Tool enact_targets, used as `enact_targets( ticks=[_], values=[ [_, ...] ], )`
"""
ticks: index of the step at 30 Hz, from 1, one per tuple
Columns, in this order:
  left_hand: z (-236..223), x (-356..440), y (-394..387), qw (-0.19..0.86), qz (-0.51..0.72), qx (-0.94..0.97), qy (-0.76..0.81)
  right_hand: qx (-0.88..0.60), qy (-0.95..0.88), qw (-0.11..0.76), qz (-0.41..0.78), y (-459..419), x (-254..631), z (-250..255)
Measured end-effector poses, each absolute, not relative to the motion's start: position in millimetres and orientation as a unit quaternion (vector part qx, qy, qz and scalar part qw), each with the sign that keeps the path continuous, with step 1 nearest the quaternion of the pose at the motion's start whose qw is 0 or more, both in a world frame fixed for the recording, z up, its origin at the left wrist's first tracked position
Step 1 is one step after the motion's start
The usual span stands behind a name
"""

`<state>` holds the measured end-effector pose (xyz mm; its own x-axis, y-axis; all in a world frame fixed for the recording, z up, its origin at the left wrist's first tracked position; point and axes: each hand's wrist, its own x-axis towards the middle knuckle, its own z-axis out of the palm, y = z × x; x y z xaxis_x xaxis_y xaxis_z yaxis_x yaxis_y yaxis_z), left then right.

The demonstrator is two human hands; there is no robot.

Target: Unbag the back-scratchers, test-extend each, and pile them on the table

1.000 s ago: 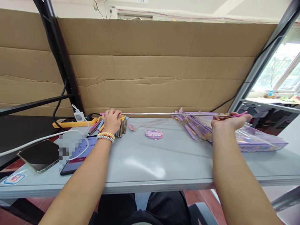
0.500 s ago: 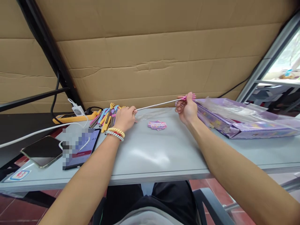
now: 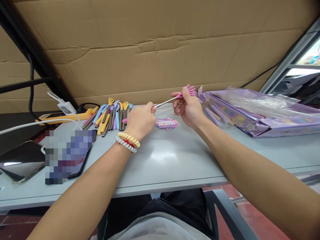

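Observation:
Between my two hands stretches a telescopic back scratcher (image 3: 165, 103) with a thin metal rod and a pink claw-shaped head. My left hand (image 3: 141, 120) is closed round its handle end, a bit of pink showing behind the fingers. At the other end, my right hand (image 3: 188, 108) pinches the rod by the pink head, thumb on top. On the desk just below the rod lies a small stack of pink and purple printed cards (image 3: 166, 123). Beside my left hand is a pile of back scratchers (image 3: 110, 116) in yellow, blue, purple and pink, with their rods collapsed.
A purple box (image 3: 255, 130) covered with clear plastic stands at the right, with bagged purple sticks (image 3: 212, 116) beside it. On the left lie a blurred-out phone (image 3: 80, 166), a dark phone (image 3: 20, 163) and a yellow power strip (image 3: 62, 116) with cables. Cardboard (image 3: 160, 66) rises behind the desk.
My hands have come closer together, and the rod between them is shorter. My view has shifted a little, bringing the bagged purple sticks by the box into sight.

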<state>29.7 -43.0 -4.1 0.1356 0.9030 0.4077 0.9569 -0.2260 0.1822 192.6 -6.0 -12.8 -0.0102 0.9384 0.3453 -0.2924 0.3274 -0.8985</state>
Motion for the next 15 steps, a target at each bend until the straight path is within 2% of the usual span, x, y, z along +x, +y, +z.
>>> enact_targets(
  ticks=[11,15],
  values=[
    [-5.9,36.4,-46.0,0.019,-0.252,-0.764,-0.594,-0.330,-0.597,0.560,0.471,-11.3,183.1,-11.2],
    [-12.3,30.3,-42.8,0.016,-0.277,-0.796,-0.538,-0.340,-0.671,0.477,0.455,-14.0,190.6,-10.0]
  ],
)
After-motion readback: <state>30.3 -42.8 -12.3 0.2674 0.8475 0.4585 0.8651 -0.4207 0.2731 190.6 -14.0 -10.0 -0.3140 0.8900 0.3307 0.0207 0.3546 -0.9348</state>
